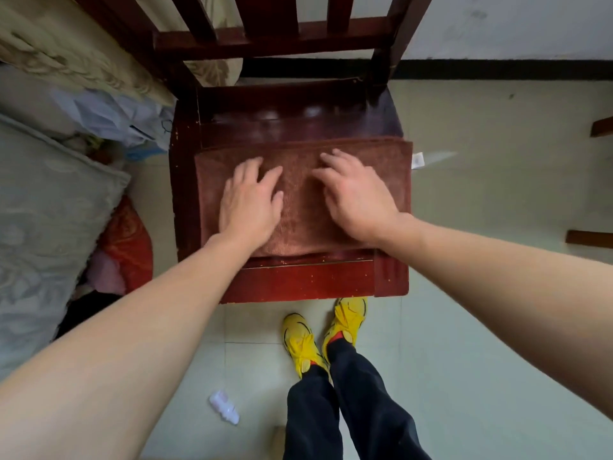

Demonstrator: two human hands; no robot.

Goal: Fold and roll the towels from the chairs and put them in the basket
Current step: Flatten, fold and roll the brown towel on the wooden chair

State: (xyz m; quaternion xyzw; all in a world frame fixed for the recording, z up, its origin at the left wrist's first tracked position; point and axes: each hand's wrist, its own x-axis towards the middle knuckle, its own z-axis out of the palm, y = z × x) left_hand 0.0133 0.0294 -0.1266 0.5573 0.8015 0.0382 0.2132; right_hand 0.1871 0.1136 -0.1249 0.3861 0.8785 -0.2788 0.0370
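A brown towel lies folded flat on the seat of a dark red wooden chair. A white label sticks out at the towel's right edge. My left hand rests palm down on the towel's left half, fingers spread. On the towel's right half my right hand lies palm down, fingers apart too. Neither hand grips the cloth. No basket is in view.
A bed with a pale quilt and bags fills the left side. A red cushion lies by the chair. My yellow shoes stand before the chair. A small white bottle lies on the tiled floor. Wooden furniture edges show at right.
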